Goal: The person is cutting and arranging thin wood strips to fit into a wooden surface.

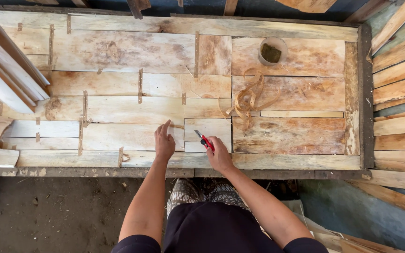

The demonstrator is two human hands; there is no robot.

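Thin wood veneer sheets [132,100] lie patched together on a long workbench, joined by short brown tape strips [140,85]. My left hand [164,141] rests flat on a pale sheet near the front edge, fingers pointing away from me. Just to its right, my right hand [220,154] grips a red utility knife [204,140], its blade tip pointing up-left onto a small pale veneer piece [207,128]. The two hands are about a hand's width apart.
A round cup with dark contents [272,50] stands at the back right. Curled tape or veneer strips [249,96] lie below it. Stacked veneer boards sit at the left [1,70] and right [401,93]. The bench's dark frame edge [364,98] borders the right side.
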